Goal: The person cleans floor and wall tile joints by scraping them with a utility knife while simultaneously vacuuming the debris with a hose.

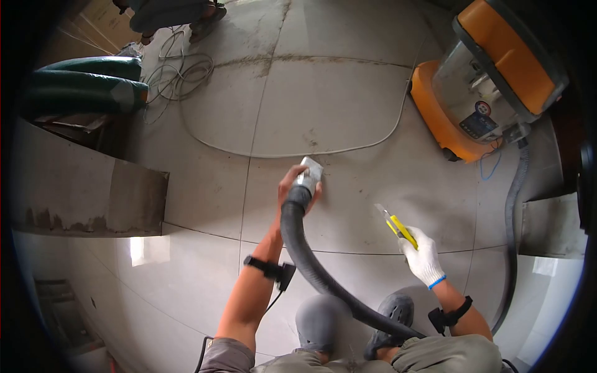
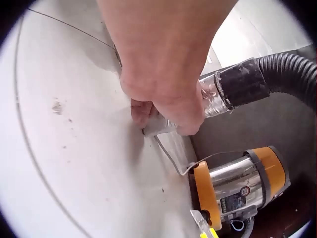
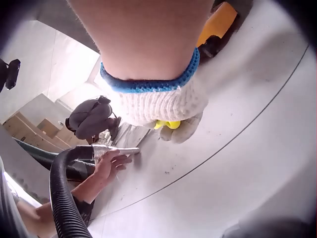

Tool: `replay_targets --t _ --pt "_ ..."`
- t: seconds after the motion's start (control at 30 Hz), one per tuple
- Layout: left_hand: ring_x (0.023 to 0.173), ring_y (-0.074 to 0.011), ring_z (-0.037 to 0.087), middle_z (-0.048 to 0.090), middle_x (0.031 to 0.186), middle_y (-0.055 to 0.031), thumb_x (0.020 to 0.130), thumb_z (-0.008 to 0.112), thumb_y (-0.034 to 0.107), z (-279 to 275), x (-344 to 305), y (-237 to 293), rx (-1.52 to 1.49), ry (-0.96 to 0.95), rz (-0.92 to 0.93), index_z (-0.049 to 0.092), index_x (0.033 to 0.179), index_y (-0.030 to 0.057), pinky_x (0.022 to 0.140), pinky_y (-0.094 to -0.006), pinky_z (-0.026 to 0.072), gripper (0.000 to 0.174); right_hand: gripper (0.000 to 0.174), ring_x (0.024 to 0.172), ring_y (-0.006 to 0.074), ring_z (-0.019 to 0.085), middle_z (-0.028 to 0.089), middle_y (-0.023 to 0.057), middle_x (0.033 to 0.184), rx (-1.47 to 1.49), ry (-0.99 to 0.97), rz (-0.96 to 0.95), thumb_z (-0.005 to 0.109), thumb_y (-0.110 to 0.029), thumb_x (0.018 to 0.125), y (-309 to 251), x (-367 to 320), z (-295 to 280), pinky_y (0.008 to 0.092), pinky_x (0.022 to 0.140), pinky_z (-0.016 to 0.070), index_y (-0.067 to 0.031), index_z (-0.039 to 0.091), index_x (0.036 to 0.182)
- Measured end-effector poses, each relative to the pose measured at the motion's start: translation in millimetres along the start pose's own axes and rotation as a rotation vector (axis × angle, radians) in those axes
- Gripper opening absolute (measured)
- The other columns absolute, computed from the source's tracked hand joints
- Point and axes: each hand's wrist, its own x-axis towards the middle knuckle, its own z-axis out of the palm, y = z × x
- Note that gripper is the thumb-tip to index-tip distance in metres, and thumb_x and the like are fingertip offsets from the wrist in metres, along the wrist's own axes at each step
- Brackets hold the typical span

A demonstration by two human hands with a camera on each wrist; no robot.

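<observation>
The bare left hand (image 1: 300,185) grips the clear, flat nozzle (image 1: 311,169) of a black ribbed hose (image 1: 305,258), its mouth at the tiled floor. In the left wrist view that hand (image 2: 163,106) is wrapped round the nozzle, below the hose's black cuff (image 2: 243,83). The right hand (image 1: 423,255), in a white glove with a blue cuff, holds a yellow utility knife (image 1: 403,230) with its blade pointing up and left, away from the floor nozzle. In the right wrist view the glove (image 3: 163,111) hides most of the yellow knife (image 3: 168,124).
An orange vacuum cleaner (image 1: 491,81) stands at the upper right. A pale cable (image 1: 292,155) curves over the floor to a coil. Green rolls (image 1: 87,90) and a grey slab (image 1: 87,180) lie at the left. Another person (image 1: 168,13) is at the top left; the wearer's shoes (image 1: 398,308) are below.
</observation>
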Motion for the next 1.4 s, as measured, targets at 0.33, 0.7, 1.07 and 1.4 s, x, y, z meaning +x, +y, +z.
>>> replay_targets --t 0.33,0.7,1.07,1.4 --pt "0.087 -0.0122 0.066 0.072 0.094 -0.0053 0.09 0.087 0.02 -7.5 52.0 -21.5 0.108 -0.046 0.021 0.064 0.123 0.0078 0.081 -0.033 0.0583 0.042 0.046 0.111 0.042 0.072 0.074 0.0234 0.118 -0.432 -0.187 -0.234 0.059 -0.034 0.105 -62.0 104.3 47.3 0.052 0.099 0.0554 -0.0055 0.065 0.142" --pt "0.086 -0.0164 0.071 0.074 0.096 -0.009 0.089 0.083 0.017 -25.6 18.4 2.0 0.148 -0.074 -0.039 0.062 0.126 0.0078 0.082 -0.0346 0.06 0.043 0.039 0.097 0.0408 0.078 0.079 0.0231 0.104 -0.884 -0.338 -0.261 0.064 -0.02 0.097 -145.9 144.6 91.0 0.0502 0.086 0.0625 -0.0073 0.07 0.133" --pt "0.09 -0.0149 0.07 0.074 0.099 -0.0085 0.091 0.086 0.025 -30.3 65.8 -24.4 0.061 -0.077 -0.013 0.063 0.128 0.0074 0.085 -0.0346 0.0599 0.047 0.052 0.105 0.0435 0.076 0.079 0.0242 0.112 -0.945 -0.292 -0.151 0.052 -0.014 0.095 -171.2 172.4 100.0 0.0531 0.092 0.0608 -0.0039 0.063 0.145" --pt "0.093 -0.0182 0.072 0.074 0.106 -0.0086 0.091 0.087 0.028 -41.2 94.3 -40.7 0.116 -0.107 -0.071 0.064 0.129 0.0102 0.09 -0.0353 0.0611 0.047 0.056 0.114 0.0419 0.075 0.077 0.0262 0.12 -0.961 -0.434 -0.166 0.057 -0.017 0.093 -171.3 130.2 120.2 0.0503 0.102 0.059 -0.0006 0.059 0.147"
